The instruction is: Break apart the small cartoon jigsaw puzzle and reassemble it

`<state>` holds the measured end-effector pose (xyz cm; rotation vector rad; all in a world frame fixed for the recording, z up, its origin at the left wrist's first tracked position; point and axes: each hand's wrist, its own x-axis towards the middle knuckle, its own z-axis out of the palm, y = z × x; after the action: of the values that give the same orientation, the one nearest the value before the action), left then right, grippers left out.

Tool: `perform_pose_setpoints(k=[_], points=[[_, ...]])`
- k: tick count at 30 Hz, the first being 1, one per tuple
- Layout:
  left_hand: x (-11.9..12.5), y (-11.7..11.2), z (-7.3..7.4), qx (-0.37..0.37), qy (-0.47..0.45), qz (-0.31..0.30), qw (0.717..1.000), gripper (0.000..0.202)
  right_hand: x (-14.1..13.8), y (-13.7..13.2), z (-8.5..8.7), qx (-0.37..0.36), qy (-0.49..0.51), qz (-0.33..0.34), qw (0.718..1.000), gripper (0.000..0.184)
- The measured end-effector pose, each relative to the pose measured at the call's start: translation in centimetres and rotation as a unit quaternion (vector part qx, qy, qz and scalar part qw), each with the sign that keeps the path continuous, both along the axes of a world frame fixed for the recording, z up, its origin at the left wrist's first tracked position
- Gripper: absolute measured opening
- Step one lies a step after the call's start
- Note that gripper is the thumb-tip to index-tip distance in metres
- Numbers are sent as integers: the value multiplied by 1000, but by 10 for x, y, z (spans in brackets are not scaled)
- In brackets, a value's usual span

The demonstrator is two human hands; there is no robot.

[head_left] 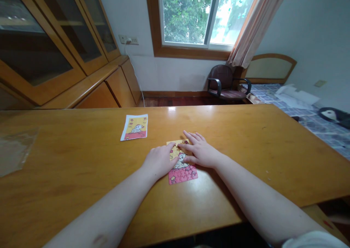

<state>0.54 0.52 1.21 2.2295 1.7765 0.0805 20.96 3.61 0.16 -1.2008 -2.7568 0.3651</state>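
Observation:
A small jigsaw puzzle [182, 175] with a yellow top, a white cartoon animal in the middle and a pink bottom lies flat on the wooden table. My left hand [158, 161] rests along its left side, with thumb and index finger apart and touching the puzzle; its other fingers are mostly hidden. From the right, my right hand [201, 151] reaches over the upper part with its fingers spread, the tips on or just above the pieces. Both hands partly cover the picture. A printed picture card [136, 127] of the same design lies farther back on the left.
The wooden table [246, 138] spans the view. A clear plastic bag [16, 151] lies at its left end. Beyond are a glass-door cabinet [90, 40], an office chair [222, 82], a window and a bed [308, 120] on the right.

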Motion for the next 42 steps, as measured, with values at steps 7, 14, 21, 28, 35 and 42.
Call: perform_pose_setpoints(k=[7,14,21,28,35,42], points=[[0,-1,0,1,-5,-6,1000,50,2,0,-1,15,22,-3,1000,50],[1,0,2,-8,2,-12,1000,48,1,0,-5,11,17,-13,1000,58],[-1,-1,0,11,-1,-25,1000,46,1,-1,-3,9,16,-17,1000,58],[-2,-1,1,12,-8,-27,1000,41,0,0,-2,9,17,-19,1000,57],[-1,1,-2,13,-5,12,1000,51,5,3,-5,44,24,-49,998,52],[-1,1,-3,9,7,-12,1000,44,0,1,-7,34,35,-27,998,52]])
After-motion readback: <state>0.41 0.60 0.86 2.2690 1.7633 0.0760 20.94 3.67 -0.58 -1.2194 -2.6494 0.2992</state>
